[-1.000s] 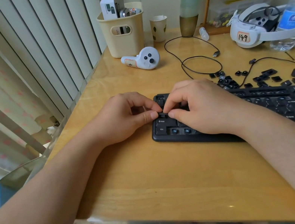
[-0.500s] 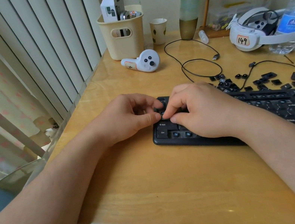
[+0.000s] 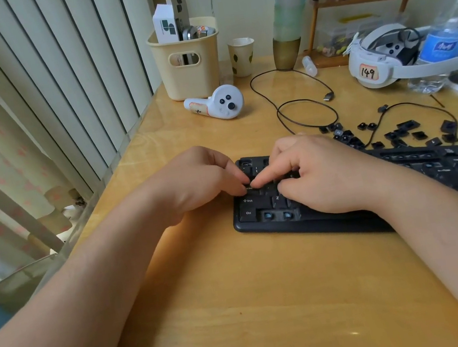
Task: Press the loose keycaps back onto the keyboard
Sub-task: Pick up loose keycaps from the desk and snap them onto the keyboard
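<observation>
The black keyboard (image 3: 260, 219) lies on the wooden desk, its left end under both hands. My left hand (image 3: 198, 178) has curled fingers, and its thumb and forefinger pinch the left edge of a wide keycap (image 3: 250, 188) in the Caps Lock row. My right hand (image 3: 323, 175) lies over the keys, its forefinger stretched left and pressing on the same keycap. Two bare blue switch stems (image 3: 276, 215) show in the bottom row. Several loose keycaps (image 3: 398, 134) lie scattered behind the keyboard.
A black cable (image 3: 301, 105) loops behind the hands. Further back are a white controller (image 3: 221, 102), a beige basket (image 3: 187, 64), a paper cup (image 3: 241, 53), a headset (image 3: 378, 58) and a water bottle (image 3: 448, 36). Vertical blinds run along the desk's left edge.
Both hands stay at the keyboard's left end on the same keycap. My right forefinger has stretched out flatter onto it, and the Z and Shift keys now show below it.
</observation>
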The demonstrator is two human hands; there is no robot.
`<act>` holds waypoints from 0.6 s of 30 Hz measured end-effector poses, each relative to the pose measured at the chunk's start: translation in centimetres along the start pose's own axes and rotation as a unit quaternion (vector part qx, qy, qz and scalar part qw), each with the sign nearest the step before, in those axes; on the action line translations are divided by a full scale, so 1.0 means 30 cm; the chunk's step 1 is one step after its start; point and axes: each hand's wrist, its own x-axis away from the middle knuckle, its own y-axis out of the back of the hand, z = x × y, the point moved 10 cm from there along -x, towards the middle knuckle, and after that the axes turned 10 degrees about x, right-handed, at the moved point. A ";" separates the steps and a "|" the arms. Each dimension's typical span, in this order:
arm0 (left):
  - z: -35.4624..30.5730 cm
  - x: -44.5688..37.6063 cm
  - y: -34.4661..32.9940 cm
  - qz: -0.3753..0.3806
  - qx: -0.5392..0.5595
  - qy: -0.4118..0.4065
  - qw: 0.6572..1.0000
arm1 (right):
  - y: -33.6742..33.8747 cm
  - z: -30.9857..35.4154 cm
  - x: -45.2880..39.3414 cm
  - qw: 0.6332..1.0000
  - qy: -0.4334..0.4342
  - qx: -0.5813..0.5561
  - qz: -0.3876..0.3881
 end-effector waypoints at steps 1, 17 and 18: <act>0.003 -0.002 0.003 -0.004 0.002 0.007 1.000 | 0.000 0.003 0.001 1.000 0.002 0.012 0.002; 0.001 0.021 0.014 -0.040 0.038 -0.059 0.997 | 0.078 -0.024 -0.001 0.993 -0.004 -0.030 -0.112; -0.006 0.019 0.007 -0.039 0.022 -0.071 0.996 | 0.084 -0.036 -0.001 0.992 -0.009 -0.027 -0.119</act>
